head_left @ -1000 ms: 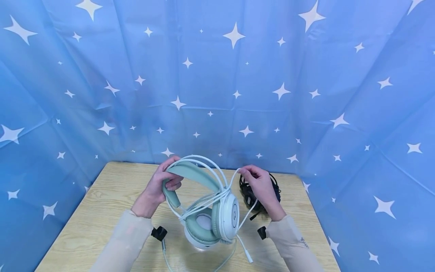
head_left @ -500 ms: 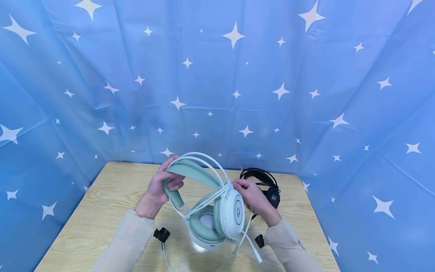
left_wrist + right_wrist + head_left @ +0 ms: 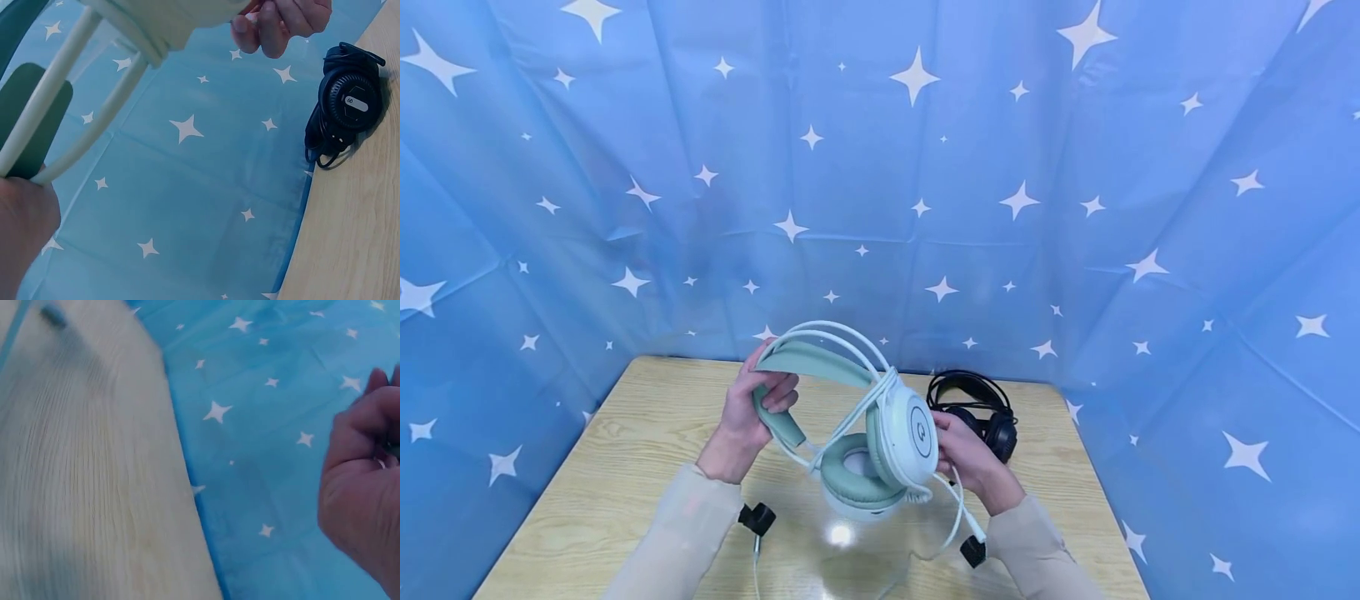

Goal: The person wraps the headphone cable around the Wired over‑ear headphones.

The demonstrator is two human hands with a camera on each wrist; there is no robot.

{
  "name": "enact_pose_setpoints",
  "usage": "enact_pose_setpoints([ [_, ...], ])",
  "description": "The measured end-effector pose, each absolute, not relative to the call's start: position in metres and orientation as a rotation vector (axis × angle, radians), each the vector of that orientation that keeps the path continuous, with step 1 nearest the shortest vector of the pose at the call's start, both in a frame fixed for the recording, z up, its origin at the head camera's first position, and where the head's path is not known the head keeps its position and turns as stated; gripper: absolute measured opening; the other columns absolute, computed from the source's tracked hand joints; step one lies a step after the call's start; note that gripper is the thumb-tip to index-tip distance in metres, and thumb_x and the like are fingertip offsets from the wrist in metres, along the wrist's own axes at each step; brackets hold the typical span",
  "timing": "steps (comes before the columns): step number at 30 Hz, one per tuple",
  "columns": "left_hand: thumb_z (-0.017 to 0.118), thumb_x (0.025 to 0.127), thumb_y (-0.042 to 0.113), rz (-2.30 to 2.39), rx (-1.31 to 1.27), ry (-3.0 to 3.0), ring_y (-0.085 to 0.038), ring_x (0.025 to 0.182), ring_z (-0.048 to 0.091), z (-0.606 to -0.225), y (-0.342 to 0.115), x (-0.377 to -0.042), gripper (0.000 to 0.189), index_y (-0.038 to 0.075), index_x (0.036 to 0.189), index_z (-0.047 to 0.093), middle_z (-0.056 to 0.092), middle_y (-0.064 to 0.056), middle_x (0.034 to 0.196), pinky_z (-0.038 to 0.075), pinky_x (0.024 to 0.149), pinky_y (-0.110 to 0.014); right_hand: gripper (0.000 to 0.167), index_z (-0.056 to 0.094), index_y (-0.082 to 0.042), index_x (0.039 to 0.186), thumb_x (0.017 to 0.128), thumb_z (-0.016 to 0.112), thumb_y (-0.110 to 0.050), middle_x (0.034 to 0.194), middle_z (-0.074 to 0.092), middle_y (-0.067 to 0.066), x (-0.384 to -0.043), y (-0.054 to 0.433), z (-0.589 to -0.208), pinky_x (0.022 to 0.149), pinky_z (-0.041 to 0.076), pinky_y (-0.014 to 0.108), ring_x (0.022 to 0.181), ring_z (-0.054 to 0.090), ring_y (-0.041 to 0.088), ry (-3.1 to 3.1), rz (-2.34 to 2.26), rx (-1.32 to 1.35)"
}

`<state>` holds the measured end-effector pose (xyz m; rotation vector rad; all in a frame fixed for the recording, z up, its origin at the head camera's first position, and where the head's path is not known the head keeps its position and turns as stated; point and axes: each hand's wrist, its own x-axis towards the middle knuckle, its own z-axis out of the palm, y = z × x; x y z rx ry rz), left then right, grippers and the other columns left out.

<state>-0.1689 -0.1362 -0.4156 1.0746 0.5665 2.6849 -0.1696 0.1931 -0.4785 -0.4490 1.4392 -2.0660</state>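
Note:
A white headset (image 3: 906, 429) with mint-green ear pads and headband is held up over the table, tilted. My left hand (image 3: 748, 408) grips its headband on the left, fingers curled round the green strap. Thin white cable (image 3: 852, 414) is wound around the headset's frame, and a microphone boom (image 3: 973, 525) points down right. Beside the right ear cup, my right hand (image 3: 966, 454) has curled fingers and holds the cable, which hangs in a loop below it. In the right wrist view a bit of white shows inside that curled hand (image 3: 362, 487); the ear cup partly hides its fingertips in the head view.
A black headset (image 3: 1000, 433) lies at the back right of the wooden table (image 3: 610, 467), close behind my right hand. A blue star-patterned curtain (image 3: 865, 192) surrounds the table's back and sides. Small black cameras (image 3: 757, 518) sit at both wrists.
My right hand has moved down and left from above the black headset to beside the white ear cup. Fewer cable strands cross the white headset, which has tilted slightly.

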Motion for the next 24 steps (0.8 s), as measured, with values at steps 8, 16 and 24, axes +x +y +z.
enact_pose_setpoints([
  [8, 0.023, 0.102, -0.007, 2.807, 0.93, 0.576, -0.011, 0.053, 0.016, -0.419, -0.143, -0.171, 0.041, 0.005, 0.106, 0.062, 0.019, -0.001, 0.072, 0.02, 0.049, -0.019, 0.024, 0.059, -0.011, 0.101, 0.113, 0.039, -0.016, 0.075, 0.039, -0.008, -0.177, 0.208, -0.481, 0.041, 0.021, 0.013, 0.052, 0.018, 0.004, 1.054, -2.183, -0.517],
  [16, 0.026, 0.101, -0.008, 2.884, 0.882, 0.775, -0.012, 0.052, 0.015, -0.417, -0.15, -0.173, 0.042, 0.007, 0.104, 0.064, 0.021, -0.002, 0.071, 0.018, 0.046, -0.019, 0.028, 0.064, -0.011, 0.103, 0.113, 0.039, -0.02, 0.069, 0.041, -0.011, -0.177, 0.221, -0.476, 0.043, 0.015, 0.019, 0.05, 0.026, 0.001, 1.305, -2.054, -0.483],
  [24, 0.023, 0.099, -0.011, 2.906, 0.816, 0.882, -0.012, 0.051, 0.015, -0.417, -0.15, -0.174, 0.049, 0.008, 0.11, 0.066, 0.02, -0.002, 0.068, 0.018, 0.045, -0.02, 0.025, 0.065, -0.015, 0.103, 0.112, 0.045, -0.025, 0.066, 0.036, -0.011, -0.175, 0.22, -0.478, 0.043, 0.018, 0.018, 0.047, 0.025, 0.001, 1.491, -2.033, -0.357],
])
